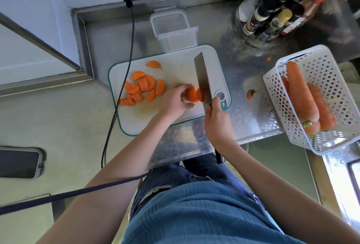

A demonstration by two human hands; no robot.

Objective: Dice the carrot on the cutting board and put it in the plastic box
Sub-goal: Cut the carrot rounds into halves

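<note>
— What is the right hand (216, 116) doing?

— Its fingers are wrapped round the handle of the broad rectangular steel cleaver (202, 80), gripping close up by the blade. I'd guess that is for control. The blade stands on edge against the cut face of the orange carrot piece (191, 94), with a fresh slice (200, 94) leaning on the steel.

— And the left hand (176, 100)?

— It pinches the carrot piece from the side away from the blade, fingers curled over it, probably so the tips stay back from the edge. Both forearms reach forward from the body, wrists low over the board.

— Where does the rest sit?

— A heap of orange half-moon slices (140, 89) lies on the left of the white teal-rimmed plastic cutting board (175, 64), pushed clear of the cutting spot. These are slices, not dice, so I judge plenty of cutting remains.

— The box?

— The clear plastic box (171, 27), lid off, stands touching the board's far edge, handy for scraping in. Only an orange scrap shows inside.

— Anything else?

— A white perforated basket of whole carrots (311, 95) on the right.
</note>
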